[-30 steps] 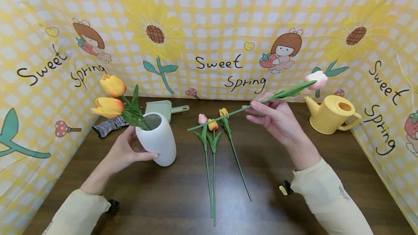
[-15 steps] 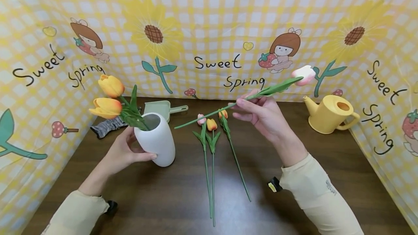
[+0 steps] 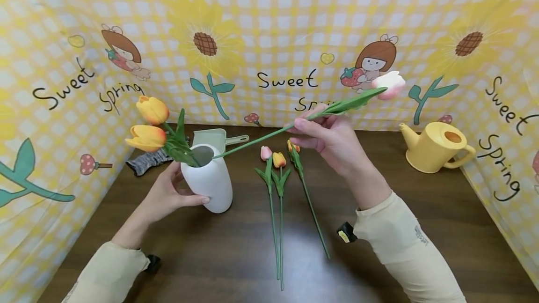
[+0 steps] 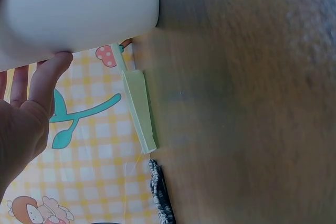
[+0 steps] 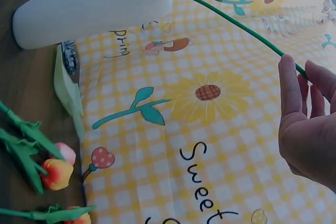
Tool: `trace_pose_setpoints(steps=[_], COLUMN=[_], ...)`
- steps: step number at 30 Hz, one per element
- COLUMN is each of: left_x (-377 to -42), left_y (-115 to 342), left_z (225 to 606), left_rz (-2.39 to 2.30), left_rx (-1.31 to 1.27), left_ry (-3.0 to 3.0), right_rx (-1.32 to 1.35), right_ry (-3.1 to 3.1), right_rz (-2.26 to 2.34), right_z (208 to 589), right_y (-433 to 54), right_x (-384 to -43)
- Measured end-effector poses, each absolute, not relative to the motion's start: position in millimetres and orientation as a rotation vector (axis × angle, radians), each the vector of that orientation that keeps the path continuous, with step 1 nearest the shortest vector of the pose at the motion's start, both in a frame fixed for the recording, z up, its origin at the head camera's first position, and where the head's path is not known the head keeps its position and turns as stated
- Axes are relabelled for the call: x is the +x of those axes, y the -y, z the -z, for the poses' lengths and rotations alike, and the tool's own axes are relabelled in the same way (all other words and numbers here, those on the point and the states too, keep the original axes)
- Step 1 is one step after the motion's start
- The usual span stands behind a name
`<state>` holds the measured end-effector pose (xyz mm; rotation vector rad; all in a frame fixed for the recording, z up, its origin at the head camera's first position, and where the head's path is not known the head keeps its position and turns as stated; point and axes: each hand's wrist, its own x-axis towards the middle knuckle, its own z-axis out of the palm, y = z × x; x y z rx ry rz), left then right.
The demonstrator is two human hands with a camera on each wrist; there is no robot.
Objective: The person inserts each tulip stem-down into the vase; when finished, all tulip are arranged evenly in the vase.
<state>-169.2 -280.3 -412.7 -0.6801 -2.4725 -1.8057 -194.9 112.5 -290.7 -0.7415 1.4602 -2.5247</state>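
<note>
A pink-white, green-stemmed tulip (image 3: 353, 100) the right hand (image 3: 332, 144) pinches has reached the white vase (image 3: 214, 183) the left hand (image 3: 168, 195) grips; insertion seems starting.

Vase (image 3: 212, 186) left, watering can (image 3: 427, 148) far right — three tulips (image 3: 280, 159) on the table (image 3: 189, 261) between.

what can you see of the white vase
The white vase looks smooth and plain, perhaps ceramic, with swelling sides and a round open mouth. Held by the left hand, it is mouth up, on or just above the table. Two orange-yellow tulips lean out of it. The stem tip of a pink-and-white tulip reaches its rim; contact is unclear.
</note>
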Motion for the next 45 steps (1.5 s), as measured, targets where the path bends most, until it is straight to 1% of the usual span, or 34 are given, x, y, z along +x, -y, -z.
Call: trace_pose_setpoints(steps=[9,27,45], left_x=[-166.9,-169.2,-169.0], left_y=[282.7,277.9,279.2], left_z=[412.8,410.3,412.2], left_rz=[1.805,1.802,1.81], left_rx=[-0.652,-0.672,-0.666], left_ry=[2.484,2.472,2.49], right_rx=[-0.749,-0.805,-0.844], right_ry=[-1.514,-1.653,-1.752], right_rz=[2.499,2.404,2.309], right_z=[279.9,263.4,262.9], right_y=[-90.0,-75.9,-52.6], right_x=[-198.4,-206.4,-215.4])
